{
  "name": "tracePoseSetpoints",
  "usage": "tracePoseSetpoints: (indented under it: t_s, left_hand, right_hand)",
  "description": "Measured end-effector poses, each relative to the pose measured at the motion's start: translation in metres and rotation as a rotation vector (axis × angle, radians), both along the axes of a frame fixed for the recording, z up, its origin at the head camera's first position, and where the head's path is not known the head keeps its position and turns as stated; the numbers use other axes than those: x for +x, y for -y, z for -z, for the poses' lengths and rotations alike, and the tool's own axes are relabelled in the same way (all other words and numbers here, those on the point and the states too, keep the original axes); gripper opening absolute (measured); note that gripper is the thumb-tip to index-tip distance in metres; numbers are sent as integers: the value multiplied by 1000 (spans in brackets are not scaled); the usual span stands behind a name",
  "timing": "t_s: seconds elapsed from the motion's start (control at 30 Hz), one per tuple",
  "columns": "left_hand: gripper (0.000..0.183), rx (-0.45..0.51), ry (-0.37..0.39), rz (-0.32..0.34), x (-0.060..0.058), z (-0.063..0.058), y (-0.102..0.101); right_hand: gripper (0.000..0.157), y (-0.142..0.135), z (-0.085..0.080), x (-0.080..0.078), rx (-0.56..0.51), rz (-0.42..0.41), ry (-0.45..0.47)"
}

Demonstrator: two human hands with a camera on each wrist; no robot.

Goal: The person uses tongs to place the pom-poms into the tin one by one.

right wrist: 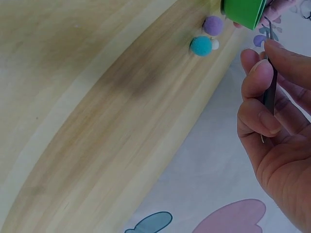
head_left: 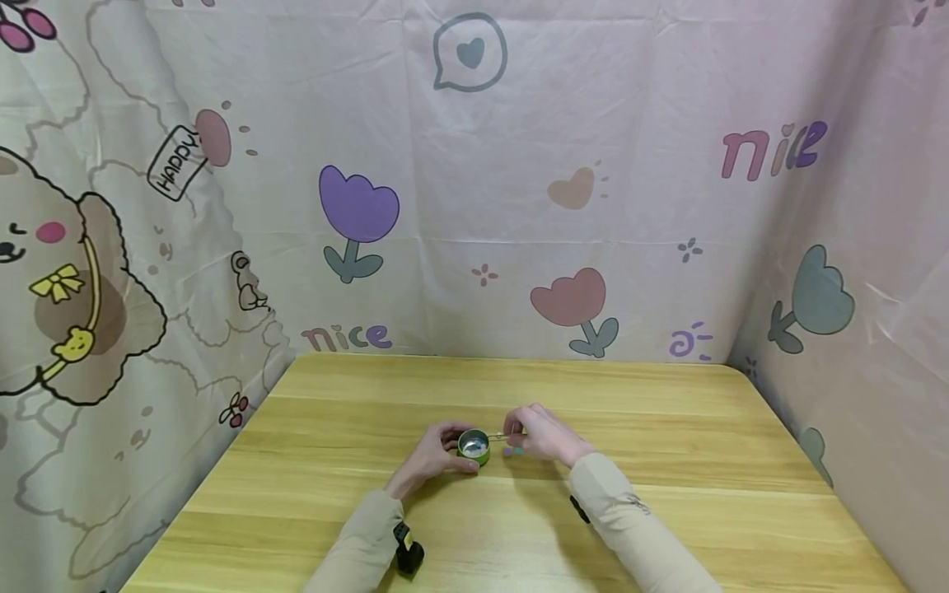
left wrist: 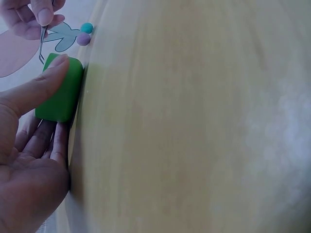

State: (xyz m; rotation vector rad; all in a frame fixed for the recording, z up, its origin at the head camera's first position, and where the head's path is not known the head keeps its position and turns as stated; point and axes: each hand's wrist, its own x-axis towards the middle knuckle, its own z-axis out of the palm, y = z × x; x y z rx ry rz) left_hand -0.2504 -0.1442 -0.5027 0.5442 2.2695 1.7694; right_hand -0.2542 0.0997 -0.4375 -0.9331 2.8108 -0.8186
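A small green container with a silvery inside stands on the table. My left hand holds it from the left, thumb on the near side and fingers around the far side. Some pale shapes show inside it in the head view, too small to make out. My right hand pinches dark tweezers between thumb and fingers. Their bent tip points at the container and lies close to its rim. Beside the container, on the right, rest a purple pom-pom, a teal pom-pom and a small white one.
The wood-grain table reaches back to a printed cloth hanging behind it. More of that cloth hangs at the left and right. A black wrist device is strapped on the left sleeve.
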Motion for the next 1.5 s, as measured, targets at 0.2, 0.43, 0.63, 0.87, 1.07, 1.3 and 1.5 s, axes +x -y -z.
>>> tracePoseSetpoints:
  t_s: [0.2, 0.43, 0.63, 0.87, 1.07, 1.3, 1.5]
  left_hand:
    - [64, -3, 1, -3, 0, -1, 0]
    - [64, -6, 8, -5, 0, -1, 0]
    - [64, -7, 6, -8, 0, -1, 0]
    - [64, -10, 3, -11, 1, -2, 0]
    - [64, -13, -1, -9, 2, -2, 0]
    - [63, -18, 0, -17, 1, -2, -1]
    - [64, -25, -2, -24, 2, -2, -1]
  right_hand:
    - [10, -3, -2, 2, 1, 6, 10]
    - [9, -8, 0, 5, -1, 10, -13]
    - [7, -17, 1, 8, -33, 5, -20]
    - [6, -26, 1, 8, -38, 23, -31]
    - [5, -35, 1, 10, -43, 56, -22]
    - [4, -45, 3, 10, -47, 61, -26]
    - [5, -50, 6, 10, -32, 71, -8]
